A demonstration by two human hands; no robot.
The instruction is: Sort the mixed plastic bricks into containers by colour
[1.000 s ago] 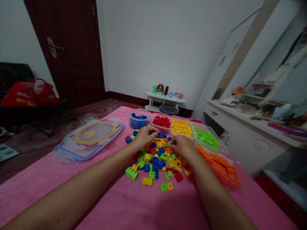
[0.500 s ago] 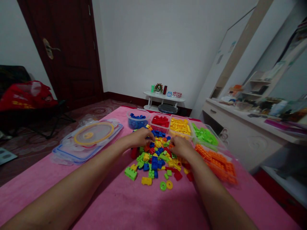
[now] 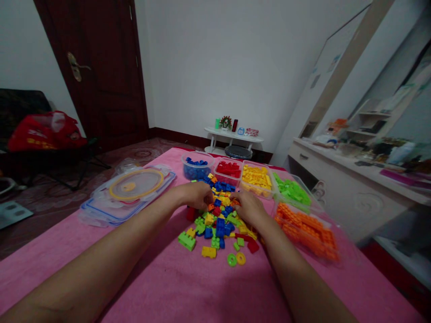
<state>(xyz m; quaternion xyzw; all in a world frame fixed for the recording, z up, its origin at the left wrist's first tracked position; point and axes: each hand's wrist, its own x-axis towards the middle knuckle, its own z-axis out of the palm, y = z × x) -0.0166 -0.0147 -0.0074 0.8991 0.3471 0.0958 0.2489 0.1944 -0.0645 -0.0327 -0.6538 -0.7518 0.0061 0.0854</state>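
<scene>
The loose blocks (image 3: 220, 226) lay heaped on the pink cloth (image 3: 188, 287), the left hand (image 3: 198, 195) at their left side and the right hand (image 3: 249, 208) at their right. Both hands were half-curled — whether either gripped anything could not be determined. Clean picking called for light fingertip pinches, 1 piece per hand.

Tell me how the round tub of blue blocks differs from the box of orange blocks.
Shape: the tub is round; the box is long and straight-sided.
Contents: the tub holds blue blocks; the box holds orange blocks.
Place: the tub stands farther away, beyond the left hand; the box sits nearer, to the right of the right hand.
Both are see-through.
</scene>
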